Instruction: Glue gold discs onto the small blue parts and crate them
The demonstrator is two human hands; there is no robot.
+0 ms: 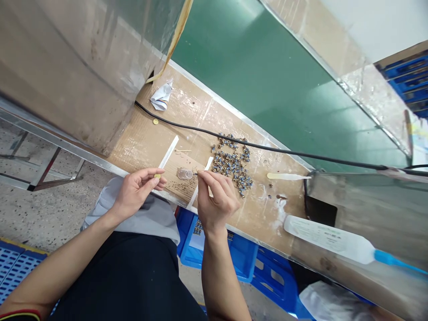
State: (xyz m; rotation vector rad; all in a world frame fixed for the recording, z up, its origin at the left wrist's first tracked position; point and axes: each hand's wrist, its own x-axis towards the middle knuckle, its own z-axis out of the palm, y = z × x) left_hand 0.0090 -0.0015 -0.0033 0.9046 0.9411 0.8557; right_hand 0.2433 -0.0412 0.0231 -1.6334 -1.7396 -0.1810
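Observation:
My left hand (138, 189) pinches a small yellow disc (157, 176) between thumb and fingertips at the bench's front edge. My right hand (217, 196) is closed in a pinch, its fingertips around a tiny dark piece too small to name. Between the hands, a small clear plastic container (185, 173) lies on a cardboard sheet, close to the right fingertips. Tiny brown bits (180, 186) are scattered just in front of it. Beyond my right hand spreads a pile of small blue and brass-coloured parts (230, 164).
A black cable (207, 132) crosses the bench. White strips (169, 151), a crumpled cloth (162, 96) and a pale flat stick (287, 176) lie on it. At the right rests a white bottle with a blue nozzle (331, 238). Blue bins (245, 258) stand below the edge.

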